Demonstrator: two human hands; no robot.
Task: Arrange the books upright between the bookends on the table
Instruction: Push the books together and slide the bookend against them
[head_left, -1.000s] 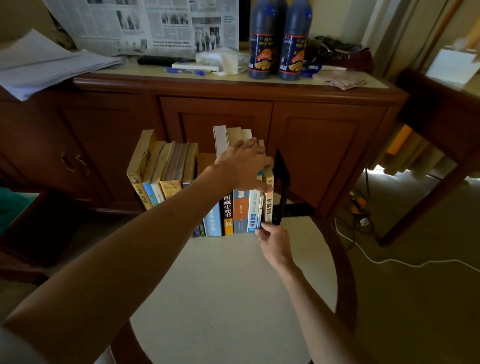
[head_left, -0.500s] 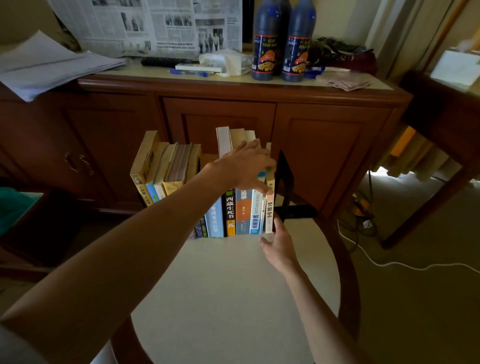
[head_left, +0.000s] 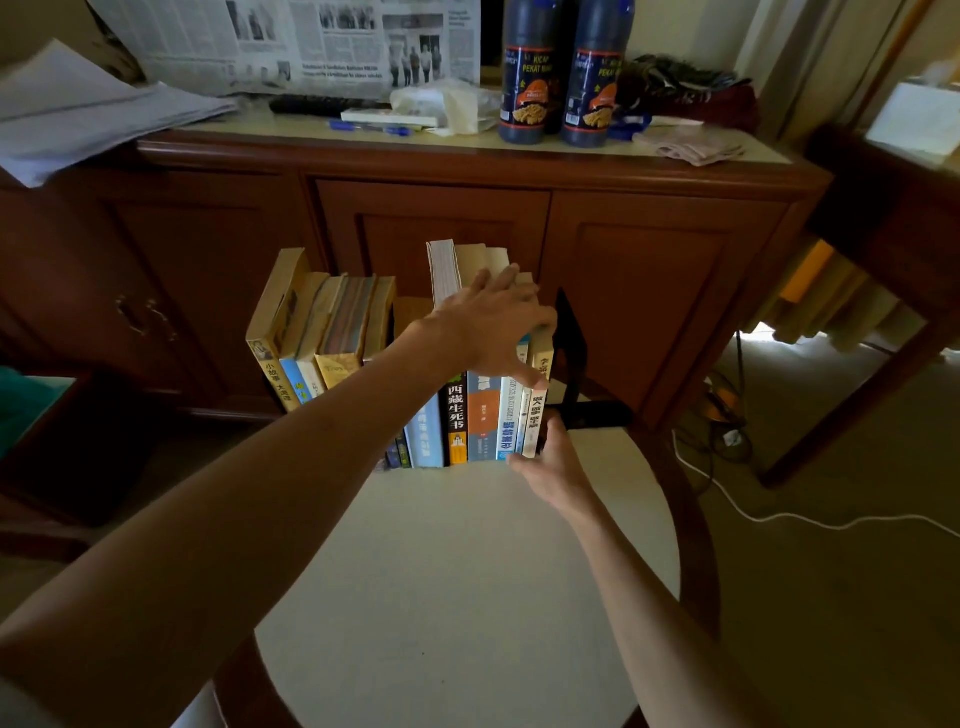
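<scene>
On the far side of the round table (head_left: 467, 597) stands a row of books. The right-hand books (head_left: 480, 421) are upright, spines toward me; the yellowed left-hand books (head_left: 322, 332) lean to the left. A black bookend (head_left: 570, 332) stands right against the last thin book. My left hand (head_left: 488, 327) lies flat over the tops of the upright books, thumb down on the last spine. My right hand (head_left: 553, 467) touches the foot of that last book beside the bookend's base, fingers fairly straight. A bookend on the left cannot be seen.
A wooden sideboard (head_left: 649, 249) stands close behind the table, with two dark sauce bottles (head_left: 524, 78), newspaper (head_left: 311, 41) and papers on top. A white cable (head_left: 779, 519) runs over the floor at the right. The table's wooden rim (head_left: 698, 545) curves round the right side.
The black bookend went from tilted to upright against the last book. My right hand let go of its lower edge and moved to the book's foot. My left hand stayed on top.
</scene>
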